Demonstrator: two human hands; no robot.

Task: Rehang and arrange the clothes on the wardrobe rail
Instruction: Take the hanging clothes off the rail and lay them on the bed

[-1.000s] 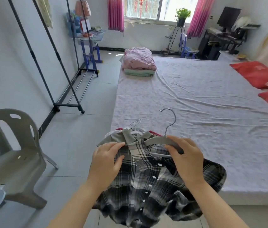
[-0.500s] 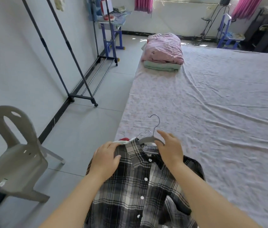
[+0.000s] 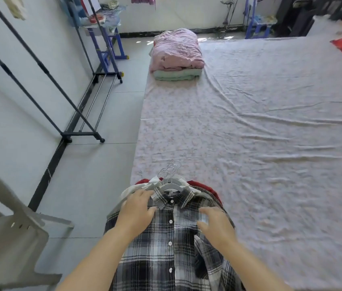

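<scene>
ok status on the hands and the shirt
Left hand, right hand open, on plaid shirt. Shirt on hanger, atop clothes pile at bed edge. Garment rack left, chair nearer.

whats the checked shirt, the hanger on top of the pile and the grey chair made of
Checked shirt: woven cloth, probably cotton or a blend; matte, with soft folds and glossy white buttons.
Hanger: the grey body looks like matte moulded plastic; the hooks glint like thin metal wire.
Chair: moulded plastic, by its one-piece shape, cut slots and slight sheen.
</scene>
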